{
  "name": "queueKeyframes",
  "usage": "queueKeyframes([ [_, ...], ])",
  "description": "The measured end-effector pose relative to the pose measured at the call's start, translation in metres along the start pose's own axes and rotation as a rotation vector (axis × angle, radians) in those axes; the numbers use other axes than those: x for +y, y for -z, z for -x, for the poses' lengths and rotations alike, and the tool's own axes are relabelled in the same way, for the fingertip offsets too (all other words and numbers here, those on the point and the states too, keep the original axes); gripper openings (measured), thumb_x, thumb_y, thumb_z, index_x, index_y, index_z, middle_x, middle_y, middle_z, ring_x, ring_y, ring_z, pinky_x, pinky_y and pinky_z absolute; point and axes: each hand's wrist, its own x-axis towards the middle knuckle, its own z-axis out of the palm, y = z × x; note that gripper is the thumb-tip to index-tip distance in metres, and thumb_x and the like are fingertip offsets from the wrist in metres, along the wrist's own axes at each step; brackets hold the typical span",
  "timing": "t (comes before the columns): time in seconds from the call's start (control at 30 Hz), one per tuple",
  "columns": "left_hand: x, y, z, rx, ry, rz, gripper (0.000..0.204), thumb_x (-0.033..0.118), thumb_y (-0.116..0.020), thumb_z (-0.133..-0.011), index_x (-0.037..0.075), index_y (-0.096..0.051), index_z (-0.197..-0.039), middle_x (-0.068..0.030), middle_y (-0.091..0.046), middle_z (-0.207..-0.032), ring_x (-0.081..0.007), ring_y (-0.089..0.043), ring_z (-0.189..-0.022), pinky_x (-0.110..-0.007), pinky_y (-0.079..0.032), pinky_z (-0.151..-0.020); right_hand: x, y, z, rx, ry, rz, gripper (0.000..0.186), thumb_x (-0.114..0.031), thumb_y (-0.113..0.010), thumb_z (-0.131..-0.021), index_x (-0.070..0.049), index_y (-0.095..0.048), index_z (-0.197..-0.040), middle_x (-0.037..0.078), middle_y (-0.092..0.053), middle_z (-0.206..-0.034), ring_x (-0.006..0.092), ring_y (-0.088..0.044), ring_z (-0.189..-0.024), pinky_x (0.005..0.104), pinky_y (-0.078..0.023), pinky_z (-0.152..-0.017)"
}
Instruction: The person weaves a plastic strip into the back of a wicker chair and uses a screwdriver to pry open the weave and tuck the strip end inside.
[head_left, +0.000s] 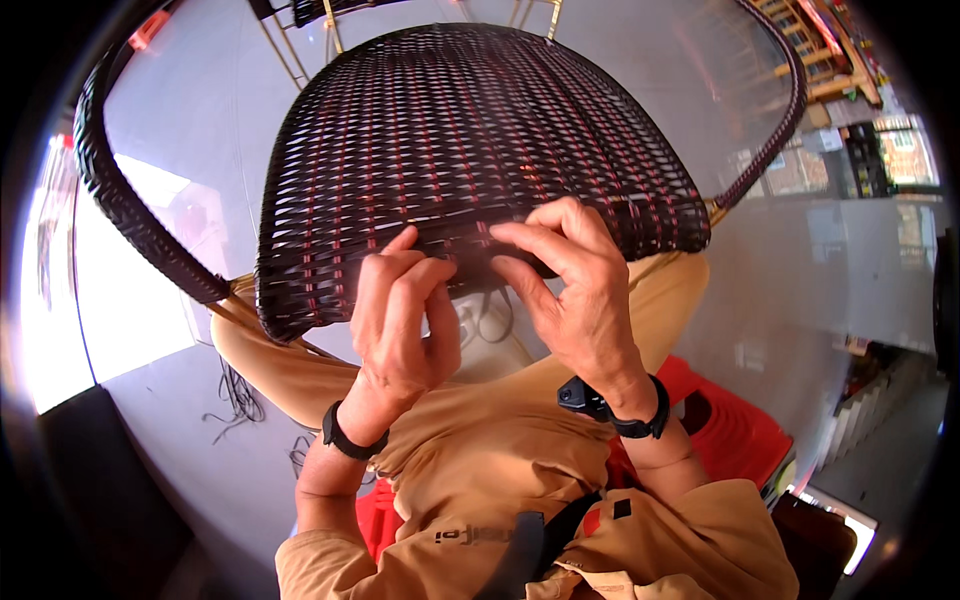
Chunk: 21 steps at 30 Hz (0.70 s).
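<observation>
A dark brown and reddish woven chair seat (480, 130) rests tilted over my crossed legs, with its near edge toward me. Both hands are at that near edge. My left hand (402, 315) is closed, its fingers curled against the dark strands (468, 243); whatever lies between them is hidden. To its right, my right hand (572, 280) holds thumb and forefinger apart at the same edge, the forefinger above and the thumb lower. No strand shows clearly gripped between those two tips. Dark bands circle both wrists.
Wrapped curved armrests rise at left (120, 215) and right (785, 130). Loose dark strands (238, 395) lie on the grey floor at left. Red plastic (735, 425) shows beneath me. Another chair's metal legs (285, 45) stand ahead, and a wooden frame (825, 60) is at far right.
</observation>
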Motion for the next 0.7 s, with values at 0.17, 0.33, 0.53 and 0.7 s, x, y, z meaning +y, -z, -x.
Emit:
queueKeyframes([
  [0.17, -0.009, 0.023, -0.007, 0.043, 0.074, -0.194, 0.021, -0.014, -0.048, -0.072, -0.006, -0.058, -0.089, -0.018, -0.061, -0.086, -0.0311, -0.06, -0.078, -0.041, -0.048, -0.085, 0.0, 0.0, -0.005, -0.075, 0.01, 0.005, 0.02, 0.002, -0.072, -0.065, -0.005, -0.065, -0.084, 0.006, -0.054, -0.077, 0.0225, -0.055, -0.07, 0.0329, -0.045, -0.06],
  [0.33, -0.008, 0.023, -0.005, -0.042, 0.177, -0.24, 0.027, -0.011, -0.049, -0.068, -0.003, -0.06, -0.092, -0.0139, -0.062, -0.091, -0.0301, -0.06, -0.081, -0.036, -0.049, -0.079, 0.001, 0.003, -0.02, -0.23, -0.037, -0.08, 0.013, 0.001, -0.068, -0.069, -0.003, -0.06, -0.079, 0.008, -0.055, -0.075, 0.0244, -0.057, -0.07, 0.0334, -0.046, -0.059],
  [0.53, -0.012, 0.014, -0.002, -0.037, 0.06, -0.353, 0.026, -0.006, -0.054, -0.062, 0.001, -0.062, -0.085, -0.0098, -0.063, -0.088, -0.0261, -0.06, -0.079, -0.034, -0.049, -0.075, 0.013, 0.007, -0.037, -0.196, -0.088, -0.273, 0.001, -0.002, -0.051, -0.089, -0.001, -0.052, -0.089, 0.004, -0.059, -0.078, 0.0098, -0.052, -0.065, 0.0229, -0.044, -0.058],
  [0.7, -0.012, 0.013, -0.002, -0.037, 0.075, -0.375, 0.025, -0.006, -0.053, -0.062, 0.001, -0.062, -0.084, -0.0092, -0.063, -0.085, -0.0259, -0.059, -0.076, -0.034, -0.049, -0.074, 0.006, -0.002, -0.05, -0.15, 0.02, -0.424, 0.01, -0.011, -0.047, -0.094, -0.001, -0.047, -0.095, 0.007, -0.062, -0.079, 0.0056, -0.052, -0.063, 0.0155, -0.038, -0.052],
])
